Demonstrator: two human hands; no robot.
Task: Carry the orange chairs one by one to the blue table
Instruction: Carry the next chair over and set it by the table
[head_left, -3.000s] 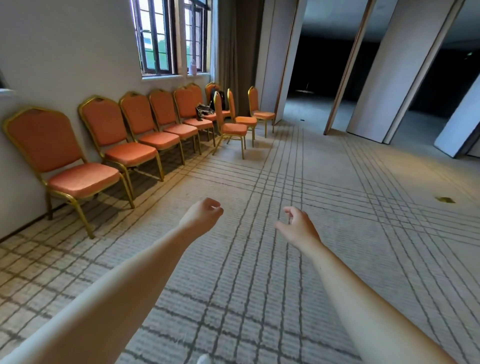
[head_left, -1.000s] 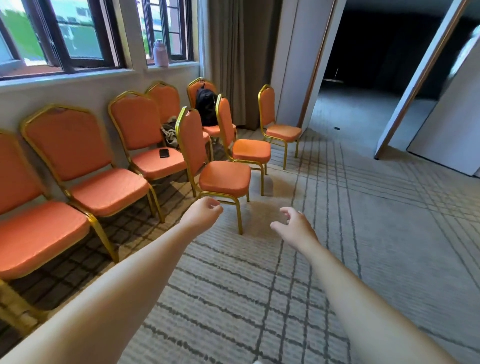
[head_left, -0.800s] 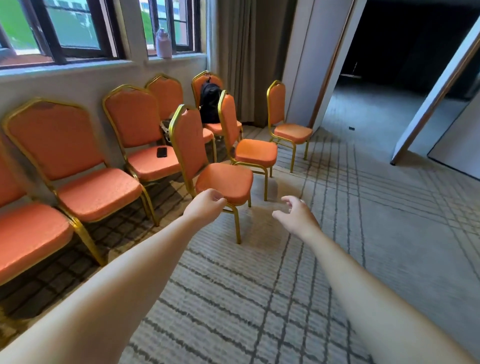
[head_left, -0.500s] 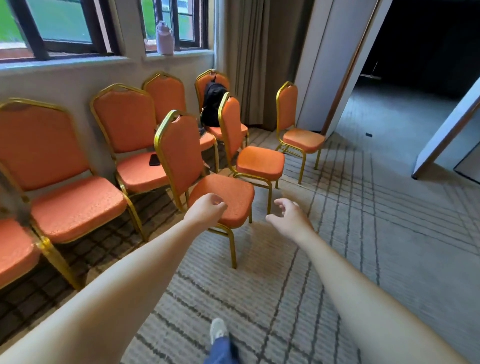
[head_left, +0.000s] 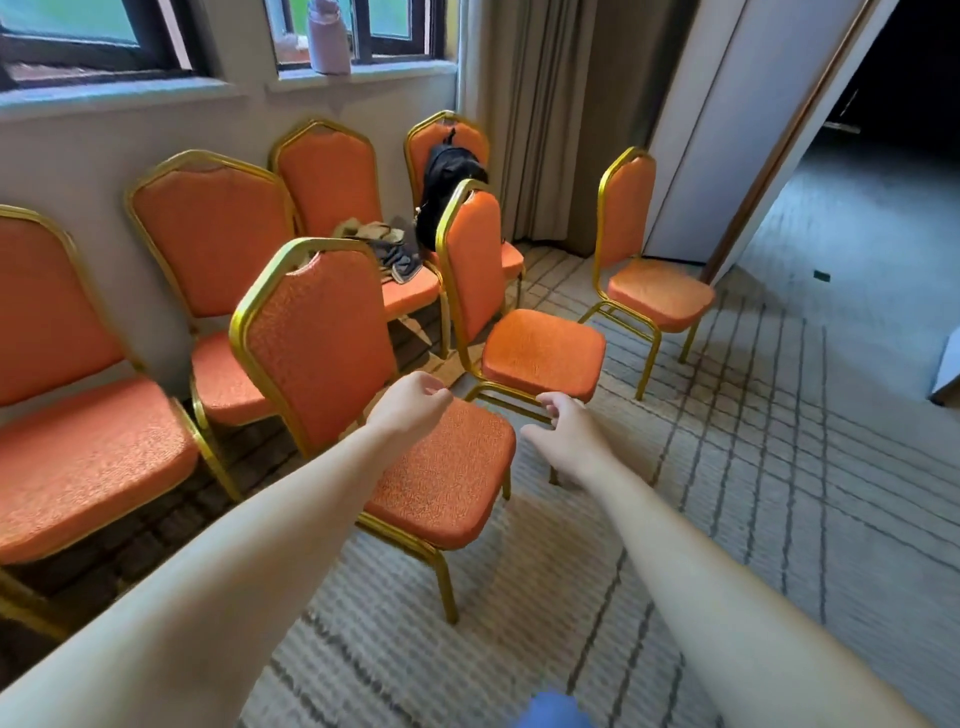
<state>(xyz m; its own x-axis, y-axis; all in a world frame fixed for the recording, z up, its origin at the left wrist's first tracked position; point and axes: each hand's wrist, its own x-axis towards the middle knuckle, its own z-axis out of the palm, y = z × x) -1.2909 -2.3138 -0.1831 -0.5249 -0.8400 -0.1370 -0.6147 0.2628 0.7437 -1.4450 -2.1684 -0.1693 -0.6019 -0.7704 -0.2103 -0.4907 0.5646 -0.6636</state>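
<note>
Orange textured upholstery framed in gold-painted metal tubing is seen on the nearest padded banquet chair (head_left: 332, 358) and on every like chair around it. Beneath that chair a beige carpet (head_left: 753, 467) is crossed by a dark grey line grid. Behind it are set a black backpack (head_left: 447, 192), a pale lilac bottle (head_left: 328, 36) and taupe curtains (head_left: 524, 104).

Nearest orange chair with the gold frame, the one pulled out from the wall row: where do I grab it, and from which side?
Probably the nearest orange padded chair with the gold metal frame lifts best by the arched top rail of its backrest and the seat's front edge. It stands side-on, seat pointing right, so come from this open near side. Both hands, left hand and right hand, hover empty over the seat.
</note>
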